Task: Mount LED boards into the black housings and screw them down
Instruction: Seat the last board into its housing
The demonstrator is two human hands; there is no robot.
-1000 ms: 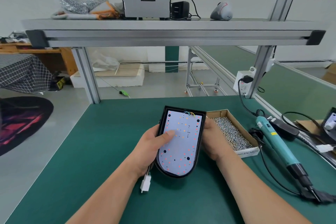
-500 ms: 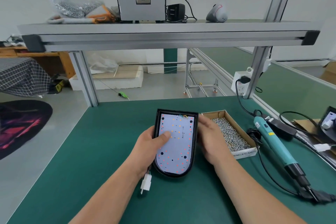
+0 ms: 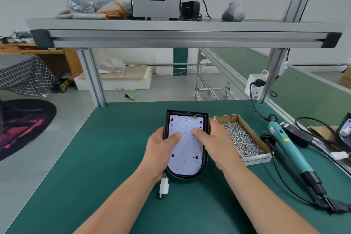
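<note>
Now the right hand (image 3: pixel 214 144) has set its thumb on the LED board (image 3: pixel 187 150) beside the left hand (image 3: pixel 161 148), both clamping the black housing (image 3: pixel 187 113) just left of the screw box (image 3: pixel 256 159); board looks seated, screwing all remains

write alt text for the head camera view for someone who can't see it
Seen from above, a person's left hand and right hand grip a black housing on a green table, both thumbs pressing on a white LED board inside it. A box of screws and a teal electric screwdriver lie to its right.
</note>
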